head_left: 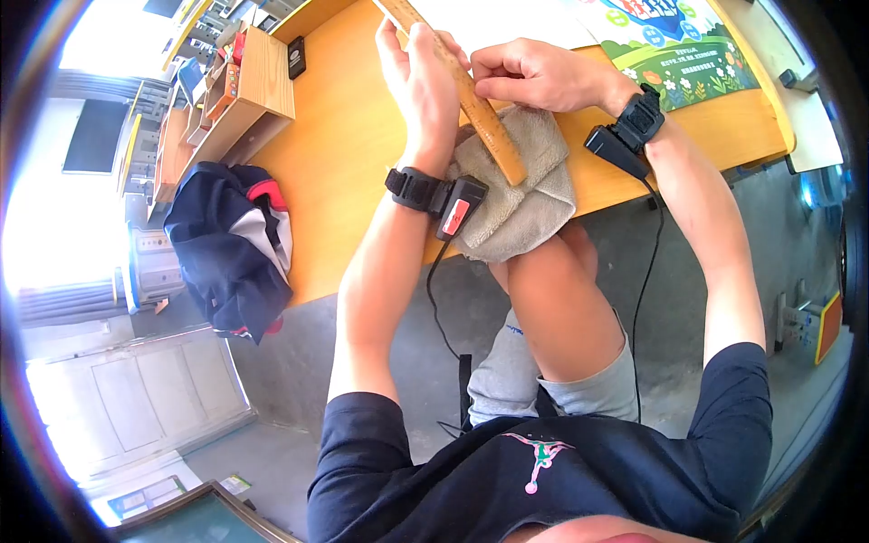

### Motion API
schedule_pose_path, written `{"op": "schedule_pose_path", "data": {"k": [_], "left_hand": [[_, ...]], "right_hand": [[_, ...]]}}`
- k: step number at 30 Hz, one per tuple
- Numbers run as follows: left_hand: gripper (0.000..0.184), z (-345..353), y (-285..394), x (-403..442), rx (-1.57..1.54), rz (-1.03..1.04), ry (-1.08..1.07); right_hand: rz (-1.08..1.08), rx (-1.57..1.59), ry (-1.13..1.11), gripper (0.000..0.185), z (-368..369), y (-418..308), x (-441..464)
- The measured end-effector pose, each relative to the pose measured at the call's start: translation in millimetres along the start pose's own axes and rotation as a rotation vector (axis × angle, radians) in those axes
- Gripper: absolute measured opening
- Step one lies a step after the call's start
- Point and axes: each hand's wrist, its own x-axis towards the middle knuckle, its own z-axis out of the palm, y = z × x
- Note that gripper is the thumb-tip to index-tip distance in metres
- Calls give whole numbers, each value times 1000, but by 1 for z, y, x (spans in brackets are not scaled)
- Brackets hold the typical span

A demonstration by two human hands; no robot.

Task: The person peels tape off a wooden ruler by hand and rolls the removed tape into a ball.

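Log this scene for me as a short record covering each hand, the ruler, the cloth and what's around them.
Left hand: holding the ruler
Right hand: fingers curled beside the ruler; contact unclear
Ruler: yellowish, slanted, lower end over the cloth
Cloth: grey, folded, at the desk's near edge
Far right: green printed sheet
Left side: dark jacket

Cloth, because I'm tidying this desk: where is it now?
In the head view, the cloth lies just right of centre, over the near edge of the desk, with the ruler overlapping it.
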Motion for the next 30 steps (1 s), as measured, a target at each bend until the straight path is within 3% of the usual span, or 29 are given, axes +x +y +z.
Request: {"op": "schedule_pose_path", "data": {"k": [2,4,8,11,13,20,30], "left_hand": [[17,1,0,1,11,7,10],[33,1,0,2,-3,18,1],[33,2,0,4,-15,27,8],[33,2,3,0,1,0,15],[19,1,2,2,51,14,9],[23,1,2,-1,14,15,-23],[13,1,4,1,-1,11,-15]], "right_hand": [[-71,-49,-25,25,-2,8,3],[-48,-38,-45,25,-4,8,2],[40,12,-53,27,-2,3,2],[-26,13,-32,27,0,13,2],[3,24,-39,27,0,10,1],[18,56,-48,29,-2,13,0],[11,83,-46,32,-4,9,0]]}}
